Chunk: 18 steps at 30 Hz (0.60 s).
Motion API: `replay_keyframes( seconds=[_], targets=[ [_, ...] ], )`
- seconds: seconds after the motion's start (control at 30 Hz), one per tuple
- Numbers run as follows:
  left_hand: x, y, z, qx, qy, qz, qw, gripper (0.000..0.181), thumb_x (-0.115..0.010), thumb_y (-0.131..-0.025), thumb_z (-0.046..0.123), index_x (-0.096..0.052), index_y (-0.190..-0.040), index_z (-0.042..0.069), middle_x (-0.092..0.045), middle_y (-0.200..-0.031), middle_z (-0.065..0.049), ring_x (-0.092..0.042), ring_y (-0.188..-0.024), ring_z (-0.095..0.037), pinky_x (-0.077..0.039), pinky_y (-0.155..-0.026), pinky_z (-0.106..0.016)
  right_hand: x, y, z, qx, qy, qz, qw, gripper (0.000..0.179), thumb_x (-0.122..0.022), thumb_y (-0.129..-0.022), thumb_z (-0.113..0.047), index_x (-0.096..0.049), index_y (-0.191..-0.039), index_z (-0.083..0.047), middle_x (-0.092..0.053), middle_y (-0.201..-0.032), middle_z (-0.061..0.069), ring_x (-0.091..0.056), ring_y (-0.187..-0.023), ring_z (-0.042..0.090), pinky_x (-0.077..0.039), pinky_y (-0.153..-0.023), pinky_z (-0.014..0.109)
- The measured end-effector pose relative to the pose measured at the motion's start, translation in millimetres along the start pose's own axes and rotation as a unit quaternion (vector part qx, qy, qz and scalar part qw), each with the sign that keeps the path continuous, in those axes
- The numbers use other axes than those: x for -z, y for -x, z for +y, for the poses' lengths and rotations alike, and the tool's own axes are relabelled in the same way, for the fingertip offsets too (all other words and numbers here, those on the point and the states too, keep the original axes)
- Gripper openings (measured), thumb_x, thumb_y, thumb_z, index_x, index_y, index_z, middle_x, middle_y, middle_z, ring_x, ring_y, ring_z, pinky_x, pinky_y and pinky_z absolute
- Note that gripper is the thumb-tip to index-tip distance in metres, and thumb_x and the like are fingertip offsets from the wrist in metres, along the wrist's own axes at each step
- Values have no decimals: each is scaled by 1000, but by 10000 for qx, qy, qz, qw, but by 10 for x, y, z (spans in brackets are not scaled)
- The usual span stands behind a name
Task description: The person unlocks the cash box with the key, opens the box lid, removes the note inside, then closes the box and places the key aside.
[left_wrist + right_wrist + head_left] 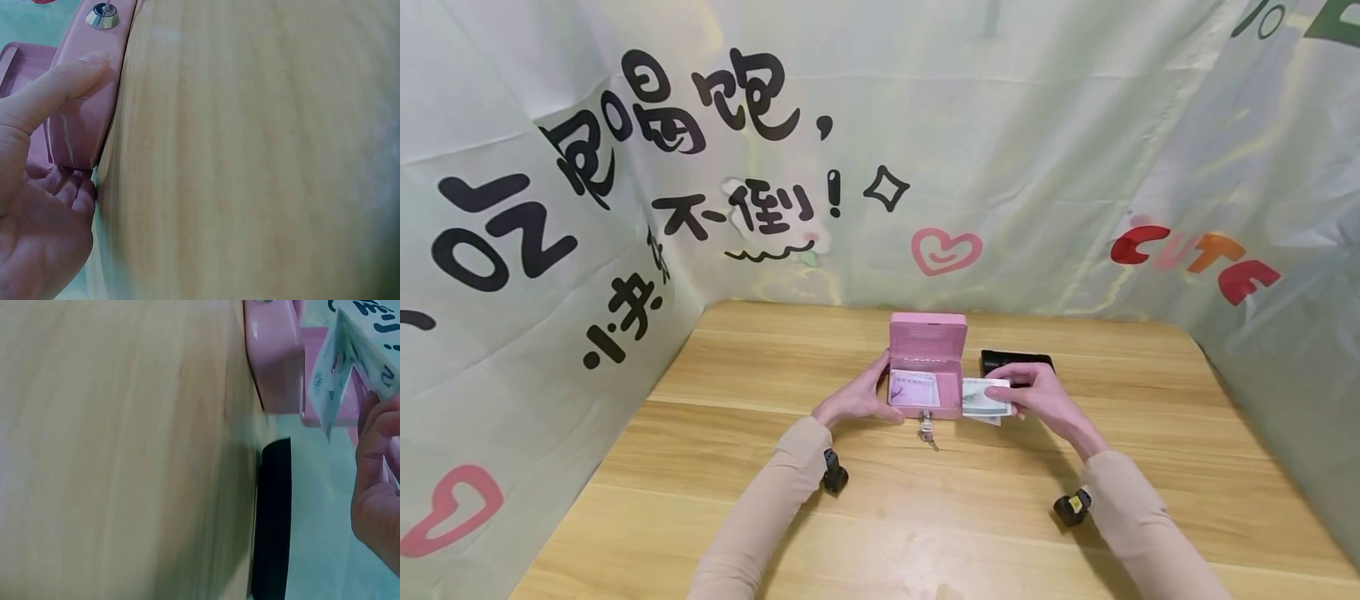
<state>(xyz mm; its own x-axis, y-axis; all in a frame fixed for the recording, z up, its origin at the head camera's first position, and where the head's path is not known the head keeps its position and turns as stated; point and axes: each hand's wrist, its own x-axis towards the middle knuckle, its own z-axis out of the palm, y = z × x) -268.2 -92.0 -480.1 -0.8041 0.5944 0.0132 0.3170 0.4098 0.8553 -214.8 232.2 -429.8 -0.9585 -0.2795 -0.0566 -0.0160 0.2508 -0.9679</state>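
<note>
A small pink cash box stands on the table with its lid raised. Purple-tinted banknotes lie inside it, toward the left. Keys hang from the lock on its front. The left hand holds the box at its left end; in the left wrist view the thumb presses on the front face and the fingers reach round the side. Greenish banknotes are pinched in the right hand, just right of the box. Folded paper notes show in the right wrist view.
A black wallet-like object lies behind the right hand. The wooden table reaches back to a printed cloth that hangs along the rear and both sides. Small black wrist cameras sit at the sleeves.
</note>
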Motion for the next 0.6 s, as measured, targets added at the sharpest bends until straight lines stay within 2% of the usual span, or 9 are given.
replay_keyframes(
  seconds=[0.2, 0.4, 0.6],
  targets=[
    [-3, 12, -3, 114, 0, 12, 9999, 131, -91, -68, 11, -3, -164, 19, -10, -171, -12, -12, -158, -30, -12, -130, -52, 84, 60, 59, -65, 151, -125, 9998, 41, -75, -89, -12, -63, -120, 13, -70, -78, -4, -48, -51, 4, -40, -45, 17],
    [-2, 10, -1, 142, -7, 23, 9999, 130, -91, -68, 11, -3, -164, 18, -10, -171, -12, -12, -158, -30, -11, -130, -50, 175, 112, 100, -193, 221, -567, 9980, 44, -71, -91, -7, -58, -126, 16, -67, -74, -3, -55, -56, 5, -50, -50, 20],
    [0, 6, -1, 156, 51, 19, 9999, 131, -91, -68, 9, -3, -164, 21, -11, -171, -11, -12, -158, -29, -12, -130, -50, 243, 136, 132, -233, 475, -942, 9941, 42, -70, -91, -7, -59, -125, 15, -64, -71, -1, -59, -58, 7, -56, -54, 25]
  ],
)
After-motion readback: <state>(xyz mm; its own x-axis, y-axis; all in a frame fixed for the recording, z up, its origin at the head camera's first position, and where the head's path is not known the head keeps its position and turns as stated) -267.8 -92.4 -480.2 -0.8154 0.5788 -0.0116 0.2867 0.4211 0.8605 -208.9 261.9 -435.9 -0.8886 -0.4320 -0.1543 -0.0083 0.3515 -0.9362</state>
